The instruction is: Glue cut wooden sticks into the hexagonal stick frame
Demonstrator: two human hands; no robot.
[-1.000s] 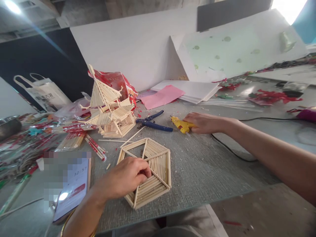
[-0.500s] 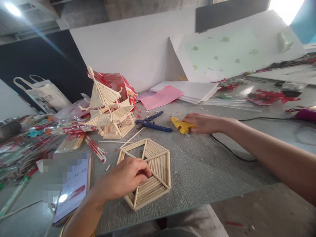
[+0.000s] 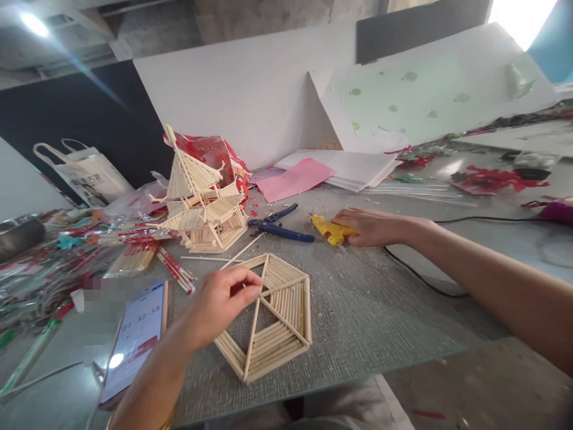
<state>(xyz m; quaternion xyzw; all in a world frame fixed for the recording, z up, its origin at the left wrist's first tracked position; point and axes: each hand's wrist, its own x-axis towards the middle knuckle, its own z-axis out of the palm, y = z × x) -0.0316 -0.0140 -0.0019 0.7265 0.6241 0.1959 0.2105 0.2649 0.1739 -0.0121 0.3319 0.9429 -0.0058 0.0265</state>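
A hexagonal frame of wooden sticks [image 3: 282, 310] lies flat on the table, several of its wedges filled with parallel sticks. Over its left part is my left hand [image 3: 228, 298], thumb and fingers pinched together close to the hub. Whatever is between those fingertips is too small to make out. Farther right, my right hand [image 3: 369, 227] is closed around the handle of a yellow glue gun [image 3: 329, 229], which rests on its side on the table with the nozzle pointing left. Blue-handled pliers [image 3: 286, 232] lie just left of the glue gun.
Behind the hexagon stands a stick-built pagoda model [image 3: 201, 203]. At left are a phone [image 3: 136, 340], packaged sticks [image 3: 132, 260] and heaped craft supplies. Pink paper [image 3: 295, 179] and white boards [image 3: 353, 167] lie at the back. A black cord [image 3: 421, 279] curves beneath my right arm.
My left hand has shifted up and left from over the hexagon's middle, uncovering the hub and a lower wedge. My right hand stays on the glue gun. The view has tilted slightly.
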